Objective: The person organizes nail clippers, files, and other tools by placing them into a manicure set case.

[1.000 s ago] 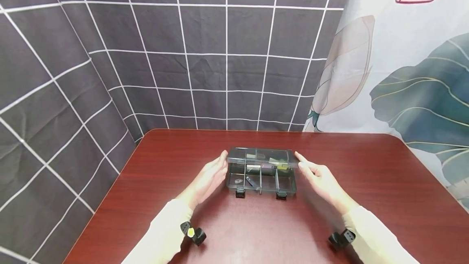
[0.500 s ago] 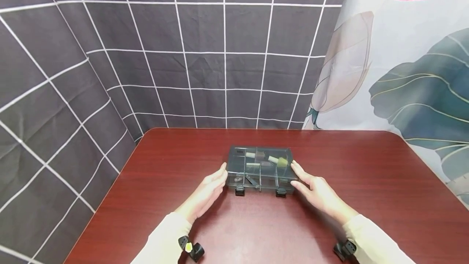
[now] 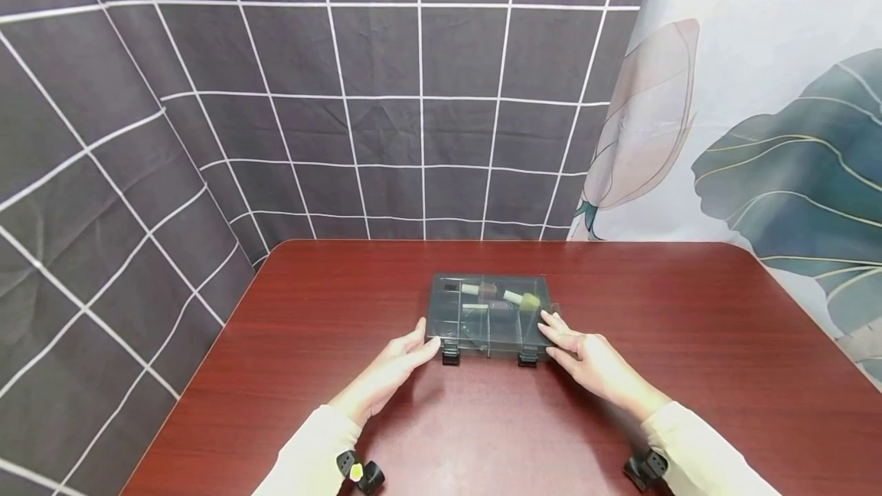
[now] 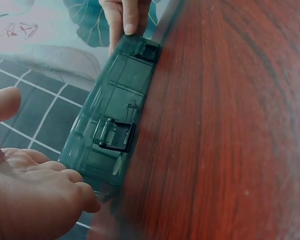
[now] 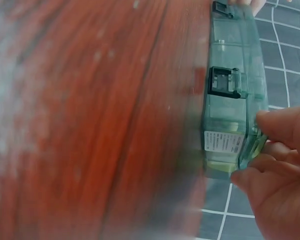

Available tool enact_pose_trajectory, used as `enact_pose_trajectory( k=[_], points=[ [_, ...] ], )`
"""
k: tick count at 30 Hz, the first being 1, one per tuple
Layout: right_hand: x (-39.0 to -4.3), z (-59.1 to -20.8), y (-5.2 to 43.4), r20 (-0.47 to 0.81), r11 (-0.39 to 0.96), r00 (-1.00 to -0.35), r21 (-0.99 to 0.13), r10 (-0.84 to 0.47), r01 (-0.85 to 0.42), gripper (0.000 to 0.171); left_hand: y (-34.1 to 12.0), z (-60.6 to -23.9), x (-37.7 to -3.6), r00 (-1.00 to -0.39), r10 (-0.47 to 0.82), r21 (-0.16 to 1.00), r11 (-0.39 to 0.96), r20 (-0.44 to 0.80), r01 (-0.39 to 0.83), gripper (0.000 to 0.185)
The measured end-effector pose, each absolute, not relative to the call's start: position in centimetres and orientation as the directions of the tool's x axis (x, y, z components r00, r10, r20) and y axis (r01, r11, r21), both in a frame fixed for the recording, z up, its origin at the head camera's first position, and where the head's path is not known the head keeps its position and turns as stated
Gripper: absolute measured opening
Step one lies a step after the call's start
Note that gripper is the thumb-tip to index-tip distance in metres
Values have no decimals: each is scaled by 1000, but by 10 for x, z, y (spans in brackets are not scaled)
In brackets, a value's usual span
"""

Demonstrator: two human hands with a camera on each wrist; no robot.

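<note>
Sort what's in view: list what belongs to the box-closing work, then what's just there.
In the work:
- clear compartment box, lid down
- black latches
- left hand at its left corner
- right hand at its right corner

Just there:
- red-brown table
- grid cloth
- leaf-print cloth

Compartment box (image 3: 491, 316) on table (image 3: 689, 373), left hand (image 3: 393, 370) and right hand (image 3: 592, 362) flanking its near corners

Overhead head view, close flanking wrist views
</note>
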State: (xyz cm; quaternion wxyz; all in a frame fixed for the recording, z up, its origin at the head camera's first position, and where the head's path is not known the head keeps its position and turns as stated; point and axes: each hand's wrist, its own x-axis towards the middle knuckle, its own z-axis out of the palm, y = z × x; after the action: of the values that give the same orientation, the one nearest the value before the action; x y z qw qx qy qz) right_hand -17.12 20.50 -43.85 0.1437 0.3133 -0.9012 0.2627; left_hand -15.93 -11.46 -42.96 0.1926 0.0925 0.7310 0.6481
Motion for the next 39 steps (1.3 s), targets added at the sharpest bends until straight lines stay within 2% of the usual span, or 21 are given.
enact_pose_trajectory(
  k=[5,8,10,12,15,17,20,23,32,35,39],
  points=[
    [-170,-438,204,429,670,-755,-365,-495,-647,40,-114,-433,-163,-905,385,971,220,-179,-99,80],
    [-170,-437,201,396,681,-773,-376,-495,-628,43,-113,-431,-164,-907,400,916,400,-131,44,80],
    [-170,-436,199,371,699,-792,-381,-484,-605,45,-111,-429,-166,-896,439,812,545,-64,209,79],
    [-170,-435,196,359,716,-811,-388,-462,-580,47,-109,-426,-170,-860,510,660,646,1,383,76],
    [-170,-435,190,373,737,-810,-354,-453,-576,49,-106,-422,-177,-789,612,438,696,52,569,70],
    [-170,-436,186,383,743,-797,-319,-467,-589,56,-103,-420,-180,-755,652,302,709,64,638,67],
    [-173,-437,180,392,747,-779,-272,-490,-607,60,-100,-421,-184,-741,666,112,732,89,672,64],
    [-177,-437,176,396,755,-787,-278,-474,-595,59,-96,-421,-187,-732,670,-10,738,119,674,65],
    [-181,-440,175,412,776,-792,-256,-451,-576,59,-89,-426,-190,-761,637,-110,771,126,627,67],
    [-180,-439,175,412,764,-796,-292,-443,-576,69,-90,-427,-191,-763,636,-63,771,115,633,71],
    [-178,-438,176,410,752,-799,-318,-440,-577,81,-93,-429,-193,-770,631,77,766,97,638,73]
  ],
)
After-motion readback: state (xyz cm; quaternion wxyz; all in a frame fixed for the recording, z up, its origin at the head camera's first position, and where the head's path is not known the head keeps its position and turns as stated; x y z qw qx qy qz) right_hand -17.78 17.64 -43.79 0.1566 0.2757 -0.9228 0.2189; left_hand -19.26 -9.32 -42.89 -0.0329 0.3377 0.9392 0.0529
